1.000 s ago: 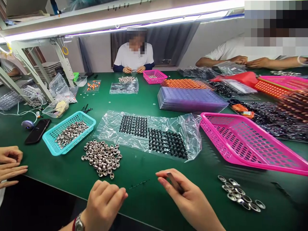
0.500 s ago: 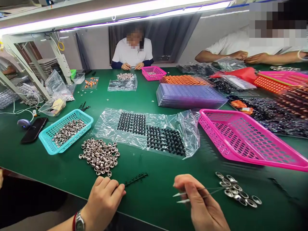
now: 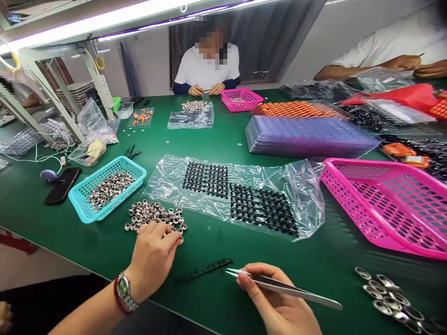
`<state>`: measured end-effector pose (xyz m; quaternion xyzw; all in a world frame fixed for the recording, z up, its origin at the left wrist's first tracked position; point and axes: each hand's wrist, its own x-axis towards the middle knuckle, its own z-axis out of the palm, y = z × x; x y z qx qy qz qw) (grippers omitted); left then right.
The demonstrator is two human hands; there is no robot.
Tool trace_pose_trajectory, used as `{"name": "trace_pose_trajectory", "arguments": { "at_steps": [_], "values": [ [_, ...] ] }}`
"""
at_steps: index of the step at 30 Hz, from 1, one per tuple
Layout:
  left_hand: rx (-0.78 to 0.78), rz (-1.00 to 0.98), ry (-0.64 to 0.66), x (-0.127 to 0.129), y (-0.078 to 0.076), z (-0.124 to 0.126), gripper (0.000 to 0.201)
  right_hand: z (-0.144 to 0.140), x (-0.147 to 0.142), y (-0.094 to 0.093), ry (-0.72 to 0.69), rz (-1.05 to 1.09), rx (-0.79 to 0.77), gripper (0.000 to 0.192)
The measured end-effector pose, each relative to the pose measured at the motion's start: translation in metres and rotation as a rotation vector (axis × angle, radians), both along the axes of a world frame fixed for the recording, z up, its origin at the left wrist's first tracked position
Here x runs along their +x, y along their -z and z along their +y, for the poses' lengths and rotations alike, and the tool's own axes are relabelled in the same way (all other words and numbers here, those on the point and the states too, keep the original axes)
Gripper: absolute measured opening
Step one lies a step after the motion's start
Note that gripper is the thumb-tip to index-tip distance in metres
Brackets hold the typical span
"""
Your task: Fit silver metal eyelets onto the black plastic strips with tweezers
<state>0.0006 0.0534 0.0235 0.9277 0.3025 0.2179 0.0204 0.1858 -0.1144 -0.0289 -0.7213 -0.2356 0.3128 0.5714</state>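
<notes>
The left hand [image 3: 153, 253], a watch on its wrist, is resting with curled fingers on the near edge of the pile of metal rings [image 3: 155, 216] lying loose on the green surface [image 3: 209, 242]; whether a ring is actually pinched between the fingertips is hard to tell. The right hand [image 3: 279, 304] is gripping a pair of steel tweezers [image 3: 279, 284], the tips lying nearly closed and pointing left, just beside the end of a thin black part strip [image 3: 206, 270] lying flat between the two hands. A teal basket [image 3: 78, 202] of more rings is sitting just left of the pile. Behind it, a clear plastic bag [image 3: 300, 186] is covering black part grids. A pink basket [image 3: 335, 195] is tilting at right, with finished rings [image 3: 391, 298] lying below it.
</notes>
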Motion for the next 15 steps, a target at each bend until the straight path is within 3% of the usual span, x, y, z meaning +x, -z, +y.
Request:
{"name": "trace_pose_trajectory", "arguments": {
  "at_steps": [5,15],
  "values": [
    [-0.055,0.079,-0.008,0.013,0.0,0.004,0.014,0.0,0.003,0.006,-0.083,-0.145,-0.042,0.044],
    [-0.136,0.058,0.058,0.012,0.005,0.003,0.016,-0.002,0.004,0.011,-0.119,-0.217,-0.049,0.036]
  ]
}}
